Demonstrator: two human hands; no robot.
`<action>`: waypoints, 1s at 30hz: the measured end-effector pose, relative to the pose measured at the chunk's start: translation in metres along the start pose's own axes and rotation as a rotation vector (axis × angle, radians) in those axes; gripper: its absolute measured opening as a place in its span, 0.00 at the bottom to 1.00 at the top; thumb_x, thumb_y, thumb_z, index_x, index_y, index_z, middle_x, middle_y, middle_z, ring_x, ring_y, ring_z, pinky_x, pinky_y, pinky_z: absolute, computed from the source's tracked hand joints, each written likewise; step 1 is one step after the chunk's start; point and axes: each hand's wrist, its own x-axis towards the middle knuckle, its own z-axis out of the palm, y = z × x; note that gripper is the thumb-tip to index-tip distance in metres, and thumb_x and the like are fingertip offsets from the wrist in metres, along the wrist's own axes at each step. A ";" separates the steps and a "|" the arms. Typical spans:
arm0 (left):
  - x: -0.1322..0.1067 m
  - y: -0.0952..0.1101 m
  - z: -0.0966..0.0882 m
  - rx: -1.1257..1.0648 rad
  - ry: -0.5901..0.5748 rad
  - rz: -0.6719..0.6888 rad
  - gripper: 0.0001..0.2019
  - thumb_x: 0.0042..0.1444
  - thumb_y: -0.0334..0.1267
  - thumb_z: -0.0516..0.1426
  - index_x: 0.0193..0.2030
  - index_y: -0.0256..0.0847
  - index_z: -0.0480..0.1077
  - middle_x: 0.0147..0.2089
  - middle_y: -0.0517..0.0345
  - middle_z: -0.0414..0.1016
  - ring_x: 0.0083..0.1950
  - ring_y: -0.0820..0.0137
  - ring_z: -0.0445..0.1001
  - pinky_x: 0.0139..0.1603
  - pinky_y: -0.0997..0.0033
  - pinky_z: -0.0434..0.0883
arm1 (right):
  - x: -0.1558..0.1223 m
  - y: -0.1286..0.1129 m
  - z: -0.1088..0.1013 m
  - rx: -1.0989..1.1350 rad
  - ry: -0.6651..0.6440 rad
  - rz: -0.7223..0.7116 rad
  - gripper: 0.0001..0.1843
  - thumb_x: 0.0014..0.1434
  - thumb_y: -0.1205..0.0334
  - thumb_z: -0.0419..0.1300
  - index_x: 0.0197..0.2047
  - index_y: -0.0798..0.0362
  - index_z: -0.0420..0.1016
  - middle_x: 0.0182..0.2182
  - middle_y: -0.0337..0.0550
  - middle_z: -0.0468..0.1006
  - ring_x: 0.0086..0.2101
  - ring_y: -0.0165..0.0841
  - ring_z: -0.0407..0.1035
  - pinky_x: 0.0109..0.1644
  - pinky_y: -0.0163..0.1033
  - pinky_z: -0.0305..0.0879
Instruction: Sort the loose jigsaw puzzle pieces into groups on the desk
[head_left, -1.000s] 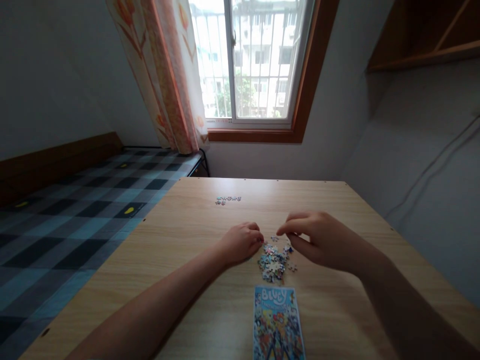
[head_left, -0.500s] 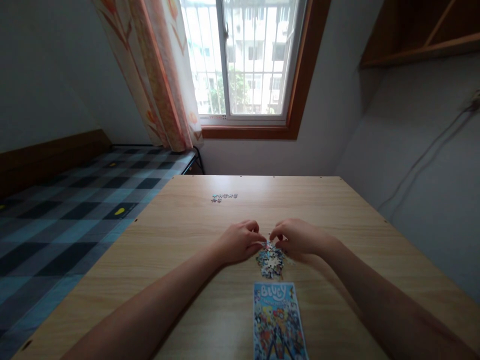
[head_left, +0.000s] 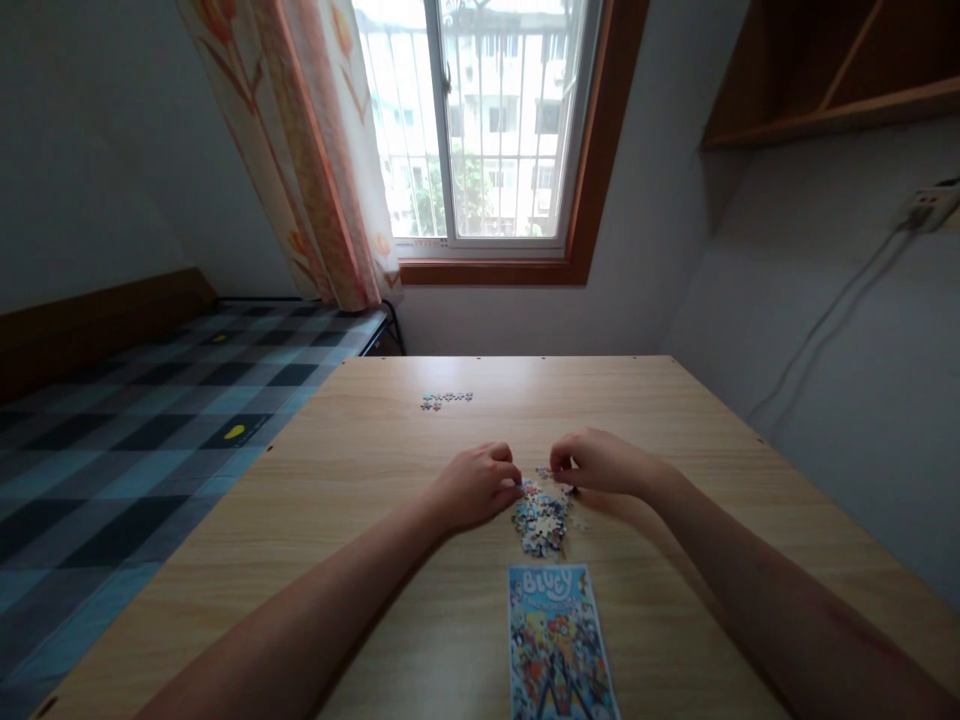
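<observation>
Jigsaw pieces [head_left: 541, 528] lie heaped on the surface [head_left: 375, 600], just beyond a flat, brightly printed sheet [head_left: 561, 640]. At the heap's left edge the left hand [head_left: 484, 482] curls, fingers narrow; the right hand [head_left: 596, 462] has thumb and finger close together by its far right side. Whether either grips a piece I cannot tell. Picking through the heap seems the step in hand; lifting one thin, knobbed piece calls for a light fingertip pinch. Smooth, pale wood grain runs under a small cluster [head_left: 448, 398] farther off.
</observation>
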 end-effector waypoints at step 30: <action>-0.001 -0.011 0.004 0.010 0.009 0.050 0.12 0.62 0.45 0.54 0.39 0.44 0.78 0.38 0.56 0.73 0.38 0.70 0.73 0.40 0.71 0.67 | 0.010 -0.006 0.040 -0.068 0.224 -0.170 0.11 0.61 0.53 0.59 0.39 0.47 0.81 0.35 0.41 0.78 0.37 0.32 0.70 0.41 0.34 0.61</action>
